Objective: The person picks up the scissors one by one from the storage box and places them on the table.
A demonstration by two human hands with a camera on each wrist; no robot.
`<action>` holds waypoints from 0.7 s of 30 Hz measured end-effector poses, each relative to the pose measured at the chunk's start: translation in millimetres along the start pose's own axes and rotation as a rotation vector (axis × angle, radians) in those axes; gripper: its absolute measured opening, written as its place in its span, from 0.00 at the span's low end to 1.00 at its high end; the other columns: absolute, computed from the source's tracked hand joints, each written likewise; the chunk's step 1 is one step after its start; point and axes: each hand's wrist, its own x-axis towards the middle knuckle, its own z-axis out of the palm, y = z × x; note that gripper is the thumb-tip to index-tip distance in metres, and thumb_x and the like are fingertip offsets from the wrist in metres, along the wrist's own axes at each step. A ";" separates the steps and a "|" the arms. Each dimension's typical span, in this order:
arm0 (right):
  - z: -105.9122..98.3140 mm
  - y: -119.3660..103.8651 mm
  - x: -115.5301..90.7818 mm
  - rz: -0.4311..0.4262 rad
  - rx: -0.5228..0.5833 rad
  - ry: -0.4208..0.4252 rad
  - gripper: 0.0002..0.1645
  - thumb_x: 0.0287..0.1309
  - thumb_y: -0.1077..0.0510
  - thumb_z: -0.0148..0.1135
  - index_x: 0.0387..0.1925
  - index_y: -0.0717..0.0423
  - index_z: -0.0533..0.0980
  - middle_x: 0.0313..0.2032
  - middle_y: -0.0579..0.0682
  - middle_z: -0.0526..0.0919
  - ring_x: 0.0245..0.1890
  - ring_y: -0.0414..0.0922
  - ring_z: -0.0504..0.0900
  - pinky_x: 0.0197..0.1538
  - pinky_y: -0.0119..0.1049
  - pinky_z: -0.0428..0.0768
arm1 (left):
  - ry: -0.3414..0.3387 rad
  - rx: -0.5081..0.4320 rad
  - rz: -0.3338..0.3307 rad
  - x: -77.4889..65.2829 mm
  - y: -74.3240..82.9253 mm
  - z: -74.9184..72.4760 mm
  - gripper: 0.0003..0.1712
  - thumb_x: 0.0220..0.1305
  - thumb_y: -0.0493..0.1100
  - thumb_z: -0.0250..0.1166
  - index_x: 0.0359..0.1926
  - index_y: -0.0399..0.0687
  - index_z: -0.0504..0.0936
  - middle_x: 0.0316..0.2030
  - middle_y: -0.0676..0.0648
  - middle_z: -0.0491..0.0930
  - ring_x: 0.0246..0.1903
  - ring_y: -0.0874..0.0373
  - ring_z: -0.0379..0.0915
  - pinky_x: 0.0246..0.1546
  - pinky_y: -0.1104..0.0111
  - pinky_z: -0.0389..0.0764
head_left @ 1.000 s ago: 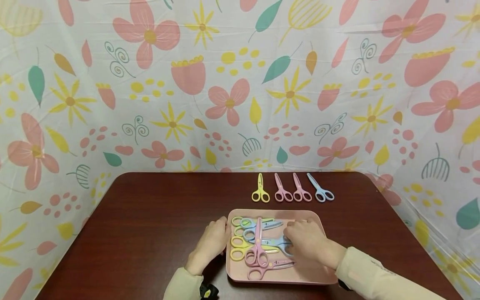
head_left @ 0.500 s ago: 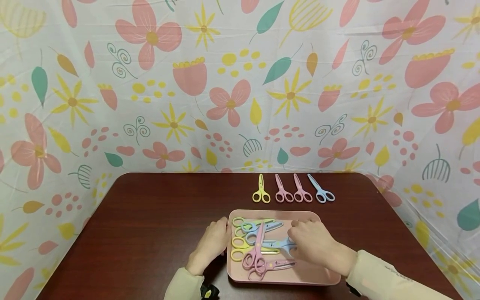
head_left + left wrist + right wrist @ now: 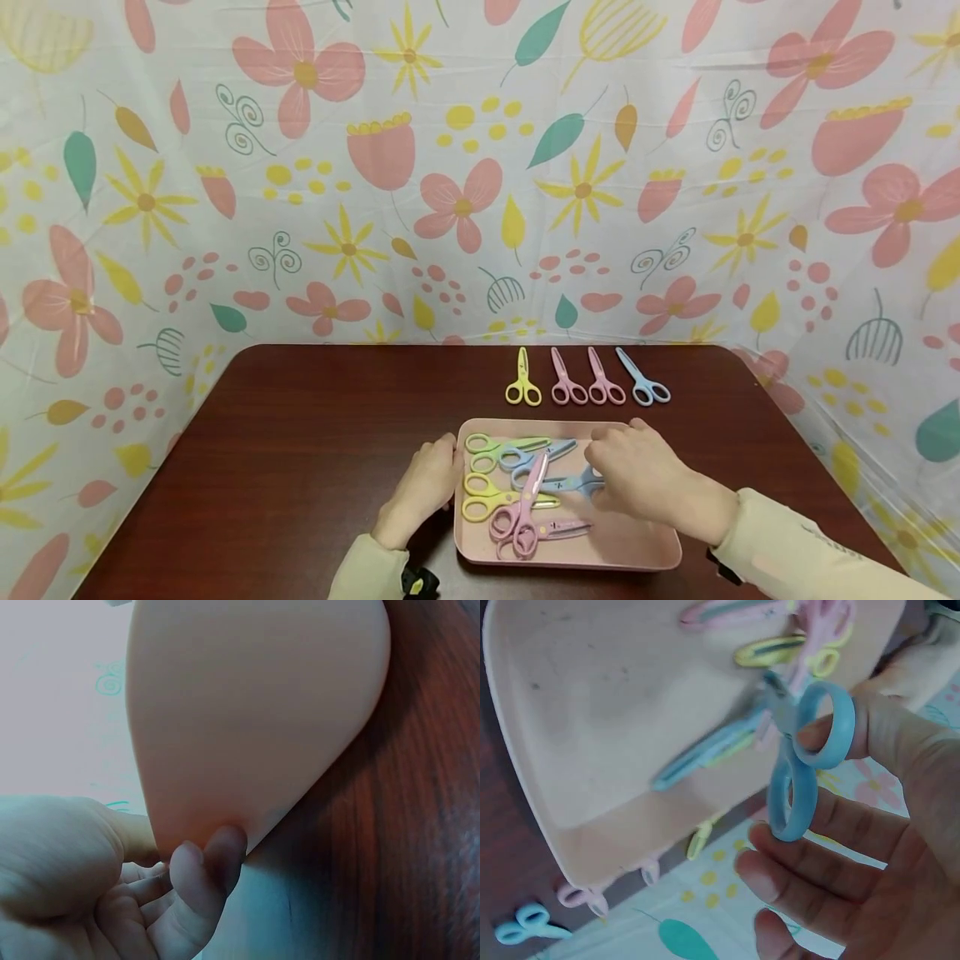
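A pink tray [image 3: 630,533] stands on the table, holding several pairs of scissors. My right hand [image 3: 648,471] grips blue scissors [image 3: 825,735] by the handles; in the right wrist view the thumb passes through one loop and a finger lies against the other. The blades point left over the pile. A second blue pair [image 3: 558,450], pink scissors [image 3: 531,492], another pink pair [image 3: 566,529], yellow scissors [image 3: 491,498] and green scissors [image 3: 517,443] overlap in the tray. At the tray's left side my left hand [image 3: 423,483] pinches the wall between thumb and fingers.
Behind the tray, a row of scissors lies on the table [image 3: 322,442]: yellow [image 3: 522,379], pink [image 3: 567,379], pink [image 3: 604,379] and blue [image 3: 641,379], blades pointing away. A flowered curtain [image 3: 465,167] hangs past the table's far edge.
My right hand has moved right with the blue scissors. The other blue pair has shifted right, and the upper pink scissors have turned with their tip to the right. My left hand has stayed put.
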 end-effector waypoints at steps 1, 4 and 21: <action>-3.9 0.3 0.2 -0.002 0.003 -0.011 0.18 0.26 0.54 0.73 0.13 0.44 0.68 0.18 0.38 0.63 0.19 0.40 0.65 0.25 0.39 0.61 | 0.001 -0.001 0.002 -0.1 0.2 0.3 0.12 0.73 0.37 0.50 0.31 0.41 0.72 0.15 0.49 0.71 0.04 0.61 0.67 0.07 0.67 0.71; -15.4 1.7 1.5 -0.006 0.011 -0.040 0.18 0.24 0.54 0.73 0.14 0.45 0.68 0.18 0.38 0.64 0.19 0.40 0.66 0.26 0.40 0.61 | 0.010 0.001 0.005 -0.3 1.0 0.4 0.12 0.73 0.37 0.50 0.30 0.41 0.72 0.15 0.49 0.71 0.03 0.62 0.67 0.07 0.67 0.70; -49.8 10.2 50.5 0.009 0.157 0.040 0.24 0.29 0.62 0.63 0.11 0.45 0.53 0.17 0.40 0.51 0.20 0.38 0.49 0.22 0.34 0.51 | -0.004 -0.004 -0.015 -1.1 3.5 0.9 0.11 0.74 0.38 0.50 0.34 0.39 0.74 0.18 0.47 0.72 0.05 0.61 0.68 0.08 0.67 0.71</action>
